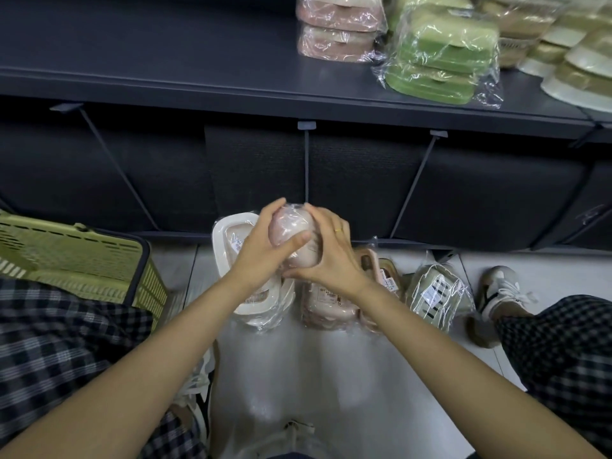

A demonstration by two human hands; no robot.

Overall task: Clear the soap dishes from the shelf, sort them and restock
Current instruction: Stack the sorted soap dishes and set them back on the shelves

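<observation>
A pink soap dish (291,235), wrapped in clear film, is held above the floor (298,376) in front of the lower shelving, between both hands; the left hand (265,246) is closed over its near-left side with the thumb laid across the top, and the right hand (326,256) is wrapped round its right side, fingers (314,213) curled over the far end. Both sets of fingers are thus gripping the dish.

The piece is judged light and rigid, a moulded shell likely of two loose parts kept together only by the wrap; the film looks glossy and slack, so slipping under the fingers is to be expected, and a hold by the film alone would be unwise. The long sides of the hard body are best clasped, as is done here.

On the floor below the hands lie a cream dish (231,246), a further pink dish (326,303) and a wrapped striped dish (437,293) towards the right; a green basket (76,256) stands at the left. On the shelf (165,61) above, pink dishes (337,28) are stacked beside green dishes (440,61) near its front edge, with cream ones at the right end; the restocking appears partly done.
</observation>
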